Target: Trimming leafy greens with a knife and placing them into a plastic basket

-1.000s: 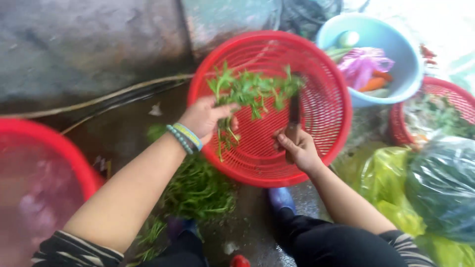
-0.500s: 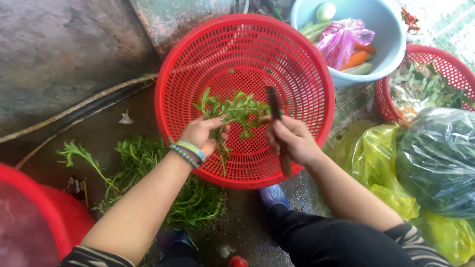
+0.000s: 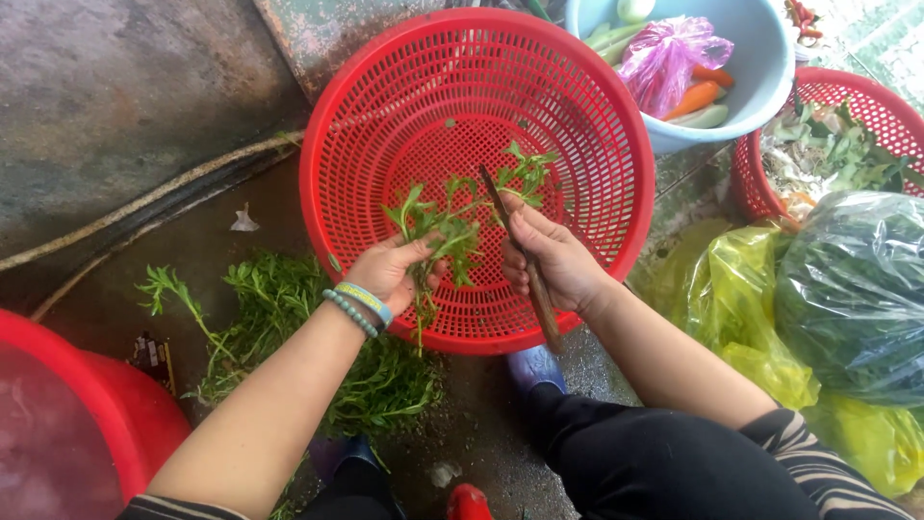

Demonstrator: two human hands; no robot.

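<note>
Herbs (image 3: 433, 231) sit pinched in the closed left hand (image 3: 390, 272) over the red basket (image 3: 385, 96). Right hand (image 3: 553, 260) grips a knife (image 3: 525, 265), fingers wrapped tight around its handle.

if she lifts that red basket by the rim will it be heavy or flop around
Probably light: the red basket is thin mesh plastic, nearly bare inside. It likely keeps its shape, since the rim looks thick. Tilted as it sits, it may rock when nudged.

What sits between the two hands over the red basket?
In the head view, leafy green stems span from the left hand toward the right hand, which grips a knife; red basket mesh shows beneath.
</note>
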